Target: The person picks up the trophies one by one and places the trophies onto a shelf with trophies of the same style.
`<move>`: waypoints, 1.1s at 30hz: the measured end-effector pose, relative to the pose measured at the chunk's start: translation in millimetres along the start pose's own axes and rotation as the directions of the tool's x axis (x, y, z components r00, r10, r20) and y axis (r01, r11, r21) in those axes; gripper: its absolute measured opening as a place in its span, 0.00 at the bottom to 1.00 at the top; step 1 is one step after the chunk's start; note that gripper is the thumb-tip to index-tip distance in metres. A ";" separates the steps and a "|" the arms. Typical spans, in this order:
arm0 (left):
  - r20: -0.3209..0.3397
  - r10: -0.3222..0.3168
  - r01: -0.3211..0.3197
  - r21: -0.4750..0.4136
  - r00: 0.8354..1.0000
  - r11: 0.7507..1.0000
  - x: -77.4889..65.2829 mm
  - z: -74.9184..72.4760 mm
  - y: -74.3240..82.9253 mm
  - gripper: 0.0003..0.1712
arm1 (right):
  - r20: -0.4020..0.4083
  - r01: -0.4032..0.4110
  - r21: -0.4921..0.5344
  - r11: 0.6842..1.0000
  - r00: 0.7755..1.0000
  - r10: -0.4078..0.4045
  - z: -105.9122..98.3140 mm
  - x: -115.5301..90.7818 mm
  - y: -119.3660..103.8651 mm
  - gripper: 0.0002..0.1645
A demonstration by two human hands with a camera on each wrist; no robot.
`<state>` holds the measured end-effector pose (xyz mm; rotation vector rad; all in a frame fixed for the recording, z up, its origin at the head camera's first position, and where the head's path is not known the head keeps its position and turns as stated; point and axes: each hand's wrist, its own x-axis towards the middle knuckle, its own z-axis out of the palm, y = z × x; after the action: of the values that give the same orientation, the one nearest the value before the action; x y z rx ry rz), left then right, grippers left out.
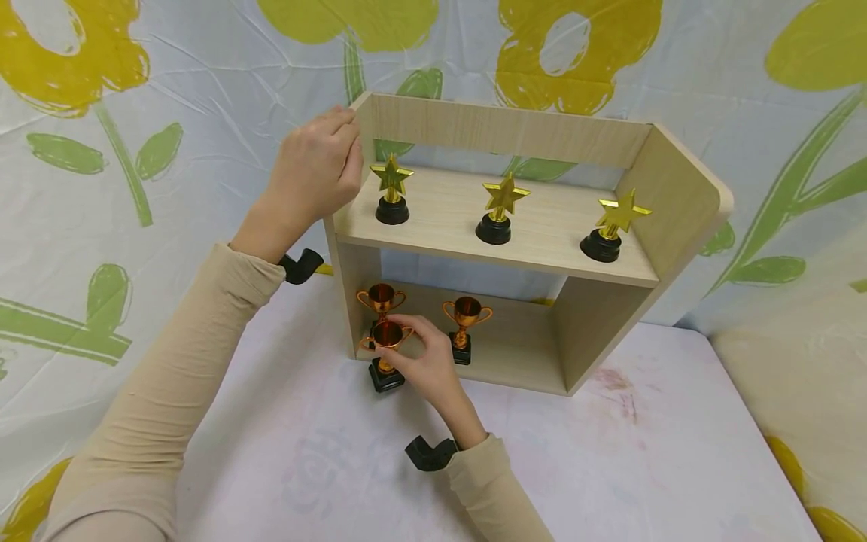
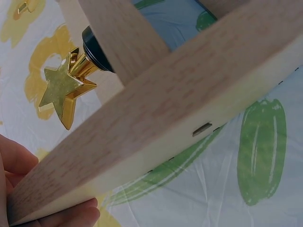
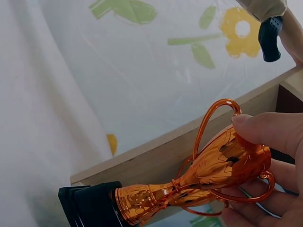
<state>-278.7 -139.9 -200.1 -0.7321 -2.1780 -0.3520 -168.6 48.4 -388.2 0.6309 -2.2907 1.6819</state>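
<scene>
My left hand (image 1: 314,165) grips the upper left side panel of a light wooden shelf (image 1: 511,135). In the left wrist view its fingers (image 2: 71,215) curl around the panel's edge. Between thumb and fingers, my right hand (image 1: 432,367) pinches a bronze-coloured trophy cup (image 3: 232,158) by its bowl. The cup's black base (image 1: 387,376) is in front of the lower shelf's left end. Just behind it, a second trophy cup (image 1: 381,296) is partly hidden. A third trophy cup (image 1: 467,312) stands on the lower board, right of my hand.
Three gold star trophies, left (image 1: 391,181), middle (image 1: 500,207) and right (image 1: 612,226), stand on black bases along the upper board. The shelf rests on a pale cloth-covered table (image 1: 325,467), with a flower-patterned cloth (image 1: 210,90) hanging behind.
</scene>
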 end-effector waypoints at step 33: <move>0.006 -0.011 0.011 0.012 1.000 1.000 0.5 -0.6 0.5 0.20 | -0.018 -0.043 0.026 0.999 0.999 0.043 -7.9 2.3 1.3 0.26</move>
<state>-278.2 -139.6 -199.4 -0.7163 -2.1886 -0.3426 -171.8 55.7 -385.8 0.5729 -2.2894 1.7311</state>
